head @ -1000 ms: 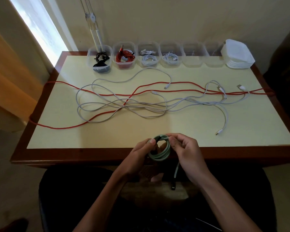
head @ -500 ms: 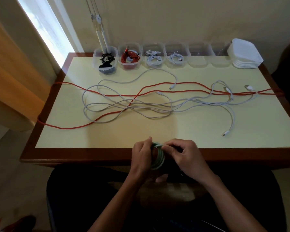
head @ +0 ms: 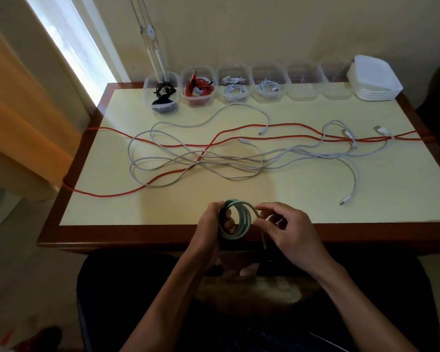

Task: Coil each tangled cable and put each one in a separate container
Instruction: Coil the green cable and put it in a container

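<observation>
I have both hands low in the centre of the frame, over the near edge of the table [head: 163, 235]. My left hand [head: 210, 231] grips the green coil [head: 235, 219], fingers curled through its loops so the rings stand almost upright. My right hand [head: 288, 233] pinches the coil's right side between thumb and forefinger, and the rest of the fingers are loosely bent. A loose green tail [head: 264, 240] drops from that pinch below the table edge; its end is lost in the dark there, so I cannot tell where it stops.

Across the middle of the frame the red cable [head: 290, 125] runs from the left edge of the table to the right edge, looped back on itself. The white cables [head: 226, 168] lie tangled over and under it, with one plug [head: 346, 199] lying apart at centre right.

Along the top of the frame, against the wall, stands a row of clear tubs. From the left: the first tub [head: 148, 94] holds a black cable, the second tub [head: 186, 80] a red one, the third tub [head: 220, 77] and the fourth tub [head: 255, 77] white ones. The fifth tub [head: 302, 91] and sixth tub [head: 337, 91] look empty, I think, though the glare makes them hard to read. At the upper right sits a stack of lids [head: 376, 80], just beside the sixth tub.
</observation>
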Available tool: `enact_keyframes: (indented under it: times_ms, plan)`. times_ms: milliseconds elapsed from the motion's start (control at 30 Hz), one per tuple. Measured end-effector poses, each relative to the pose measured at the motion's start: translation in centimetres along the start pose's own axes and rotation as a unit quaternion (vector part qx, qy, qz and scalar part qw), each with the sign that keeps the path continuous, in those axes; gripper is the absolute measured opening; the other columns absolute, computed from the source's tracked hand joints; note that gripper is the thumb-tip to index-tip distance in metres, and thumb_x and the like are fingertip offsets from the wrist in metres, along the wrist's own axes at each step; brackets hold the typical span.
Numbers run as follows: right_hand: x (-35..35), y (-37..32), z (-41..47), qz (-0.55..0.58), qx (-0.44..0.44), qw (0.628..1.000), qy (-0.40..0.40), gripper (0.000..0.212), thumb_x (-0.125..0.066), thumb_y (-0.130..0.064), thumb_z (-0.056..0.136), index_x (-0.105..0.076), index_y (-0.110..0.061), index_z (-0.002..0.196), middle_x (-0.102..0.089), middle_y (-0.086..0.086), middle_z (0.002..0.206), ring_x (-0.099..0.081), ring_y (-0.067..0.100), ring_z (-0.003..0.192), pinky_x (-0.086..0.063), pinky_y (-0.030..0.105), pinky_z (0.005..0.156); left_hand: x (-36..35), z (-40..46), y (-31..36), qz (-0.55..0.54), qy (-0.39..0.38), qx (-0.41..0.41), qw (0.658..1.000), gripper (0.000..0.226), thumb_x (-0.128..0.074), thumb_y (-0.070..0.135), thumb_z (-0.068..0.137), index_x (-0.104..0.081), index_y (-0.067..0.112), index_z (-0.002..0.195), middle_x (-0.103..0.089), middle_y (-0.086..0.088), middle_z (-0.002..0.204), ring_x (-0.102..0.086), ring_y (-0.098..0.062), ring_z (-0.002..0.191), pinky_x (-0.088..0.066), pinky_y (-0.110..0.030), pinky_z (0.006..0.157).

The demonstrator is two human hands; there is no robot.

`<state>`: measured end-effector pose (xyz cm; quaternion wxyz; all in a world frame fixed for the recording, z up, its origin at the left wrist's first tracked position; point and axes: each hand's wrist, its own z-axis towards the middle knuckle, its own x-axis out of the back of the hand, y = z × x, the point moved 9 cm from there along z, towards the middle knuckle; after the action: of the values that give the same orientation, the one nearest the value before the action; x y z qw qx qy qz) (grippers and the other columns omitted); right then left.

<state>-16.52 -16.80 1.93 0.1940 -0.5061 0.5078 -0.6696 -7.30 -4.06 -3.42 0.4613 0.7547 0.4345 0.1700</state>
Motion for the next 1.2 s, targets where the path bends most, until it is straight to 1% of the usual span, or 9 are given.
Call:
enact_keyframes:
  times_ms: [133,333,433,500,600,767,900,1100,1200]
  plan:
    - [0.3,1.2,0.5,-0.072,-0.033,0.997,-0.008,0.009,-0.071,-0.022,0.089,-0.073,-0.019,0.098,-0.069,-0.013,0.089,-0.062,-0.001,0.083,-0.047,0.013,0.071,-1.0,-0.2,-0.6,-0.032,-0.053,0.029,0.998,0.039,-0.033,0.039,0.101,-0.042,0.017,0.070,-0.038,0.001,0.060,-0.036,-0.013,0.055,-0.031,-0.031,0.060]
    - [1.2,0.7,0.8,-0.101,-0.032,0.992,0.065,0.006,-0.066,-0.016,0.092,-0.068,-0.014,0.087,-0.069,-0.008,0.076,-0.064,0.004,0.071,-0.052,0.024,0.067,-1.8,-0.8,-0.8,0.045,-0.003,-0.001,0.999,0.046,-0.036,0.041,0.102,-0.042,0.019,0.063,-0.040,0.001,0.059,-0.036,-0.013,0.050,-0.029,-0.028,0.050]
    - [1.1,1.6,0.7,-0.009,-0.097,0.989,0.108,0.010,-0.060,-0.013,0.096,-0.063,-0.010,0.087,-0.069,-0.004,0.070,-0.065,0.005,0.064,-0.052,0.020,0.064,-2.3,-1.4,0.4,0.114,0.022,-0.059,0.991,0.042,-0.040,0.043,0.101,-0.051,0.018,0.070,-0.042,0.000,0.069,-0.043,-0.004,0.054,-0.037,-0.023,0.053]
    - [0.4,3.0,0.5,0.153,-0.190,0.964,0.102,0.010,-0.059,-0.010,0.097,-0.063,-0.005,0.090,-0.070,0.004,0.070,-0.067,0.013,0.064,-0.056,0.033,0.069,-2.3,-1.6,1.5,0.135,0.047,-0.096,0.985,0.037,-0.038,0.031,0.104,-0.054,0.013,0.076,-0.040,0.002,0.065,-0.043,0.000,0.051,-0.037,-0.017,0.052]
    - [-0.5,3.7,0.1,0.290,-0.250,0.918,0.106,0.006,-0.060,-0.005,0.095,-0.064,-0.002,0.091,-0.069,0.009,0.071,-0.065,0.023,0.066,-0.057,0.043,0.072,-2.5,-1.4,1.2,0.119,0.013,-0.088,0.989,0.046,-0.040,0.047,0.099,-0.049,0.024,0.060,-0.041,0.002,0.065,-0.041,-0.013,0.061,-0.033,-0.032,0.057]
    - [0.3,2.9,0.2,0.245,-0.218,0.932,0.152,0.005,-0.062,-0.005,0.094,-0.066,-0.003,0.091,-0.072,0.007,0.071,-0.067,0.017,0.067,-0.056,0.031,0.068,-2.7,-1.9,-0.3,0.106,0.001,-0.033,0.994,0.031,-0.039,0.041,0.102,-0.059,0.020,0.091,-0.054,-0.004,0.104,-0.054,-0.014,0.093,-0.041,-0.030,0.079]
    - [0.7,2.4,0.2,0.201,-0.193,0.948,0.156,0.005,-0.064,-0.009,0.093,-0.068,-0.009,0.089,-0.074,0.004,0.075,-0.065,0.017,0.067,-0.057,0.034,0.068,-2.7,-2.2,0.1,0.109,0.003,-0.044,0.993,0.031,-0.037,0.038,0.103,-0.056,0.020,0.087,-0.052,-0.002,0.100,-0.051,-0.010,0.088,-0.038,-0.028,0.078]
    - [-0.1,3.2,0.2,0.308,-0.236,0.909,0.155,0.005,-0.066,0.001,0.089,-0.067,-0.002,0.086,-0.073,0.009,0.070,-0.068,0.019,0.062,-0.055,0.034,0.066,-2.7,-2.1,0.3,0.119,0.002,-0.059,0.991,0.027,-0.037,0.034,0.104,-0.057,0.025,0.089,-0.051,0.002,0.100,-0.050,-0.003,0.093,-0.039,-0.019,0.077]
    - [-0.5,3.2,0.2,0.345,-0.243,0.891,0.168,0.006,-0.066,0.003,0.088,-0.067,-0.002,0.084,-0.071,0.009,0.067,-0.068,0.019,0.060,-0.055,0.034,0.064,-2.9,-2.0,0.3,0.119,0.002,-0.070,0.990,0.030,-0.039,0.038,0.103,-0.056,0.026,0.081,-0.052,-0.001,0.091,-0.052,-0.015,0.086,-0.039,-0.025,0.073]
